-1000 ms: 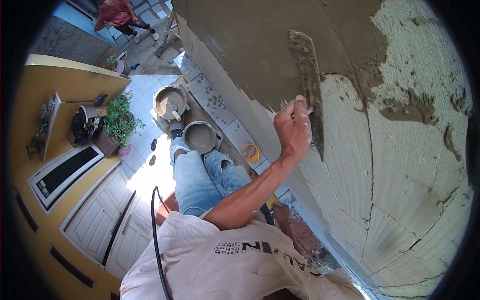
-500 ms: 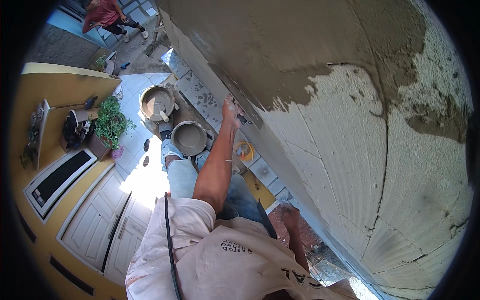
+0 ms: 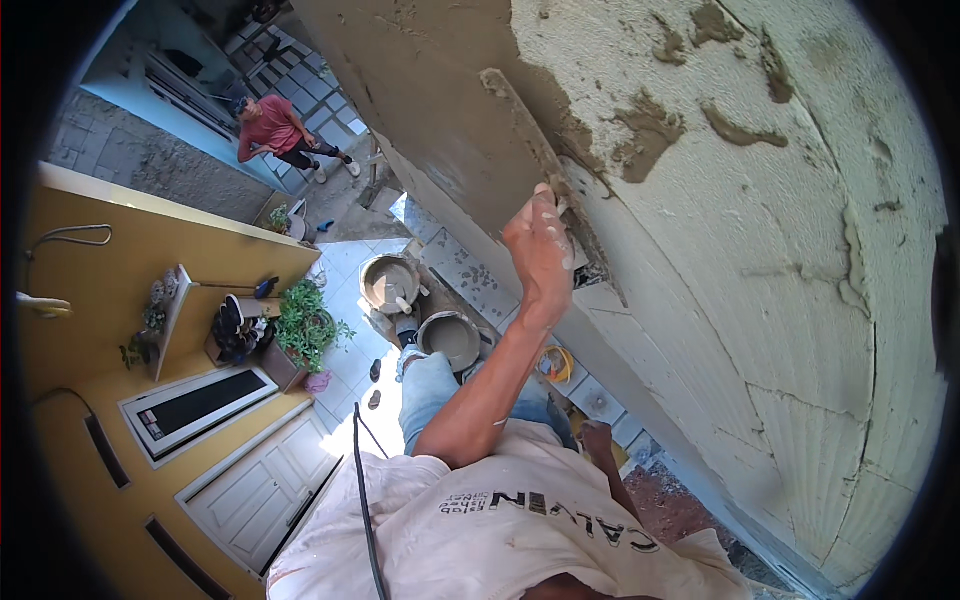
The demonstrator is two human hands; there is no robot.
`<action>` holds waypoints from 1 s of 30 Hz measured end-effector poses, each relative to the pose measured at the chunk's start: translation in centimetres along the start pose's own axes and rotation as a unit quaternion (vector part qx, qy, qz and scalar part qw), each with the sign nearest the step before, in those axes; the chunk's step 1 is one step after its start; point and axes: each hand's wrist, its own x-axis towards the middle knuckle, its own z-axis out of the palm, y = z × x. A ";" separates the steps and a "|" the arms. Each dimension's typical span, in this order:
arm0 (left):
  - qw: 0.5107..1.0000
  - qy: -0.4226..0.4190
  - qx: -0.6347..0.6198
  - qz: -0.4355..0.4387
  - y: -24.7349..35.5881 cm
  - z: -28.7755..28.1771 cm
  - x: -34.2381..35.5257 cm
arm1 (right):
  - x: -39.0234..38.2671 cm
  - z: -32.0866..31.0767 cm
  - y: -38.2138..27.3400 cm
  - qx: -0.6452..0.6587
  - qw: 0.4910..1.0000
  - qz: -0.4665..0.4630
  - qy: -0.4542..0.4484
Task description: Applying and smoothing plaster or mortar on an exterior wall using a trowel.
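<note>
My left hand [image 3: 540, 245] is closed around the grip of a long plastering float [image 3: 530, 130], raised against the wall on my right. The float is seen nearly edge-on, with wet mortar along its blade; the grip is mostly hidden by my fingers. Smooth grey-brown plaster [image 3: 430, 90] covers the wall on the float's far side, while pale rough wall [image 3: 690, 230] with mortar splotches [image 3: 650, 130] lies to its right. Low at my right side hangs my right hand [image 3: 597, 437], small and dark, its fingers not clear. Beyond my knees stands a bucket of grey mortar [image 3: 449, 340].
Past it sits another bucket [image 3: 390, 283] with a tool handle in it. A yellow round container [image 3: 556, 364] lies by the wall base. Left are a potted plant [image 3: 308, 322], a shoe rack and a white door [image 3: 255, 475]. A person in red [image 3: 275, 125] stands far off.
My left hand has moved up the wall with the float, which now stands out at an angle from the plaster. The view has shifted, so more of the bare wall shows.
</note>
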 end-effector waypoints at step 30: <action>0.966 -0.190 0.039 0.171 5.4 2.6 -4.0 | 2.8 3.0 9.9 -0.168 0.955 -0.206 0.133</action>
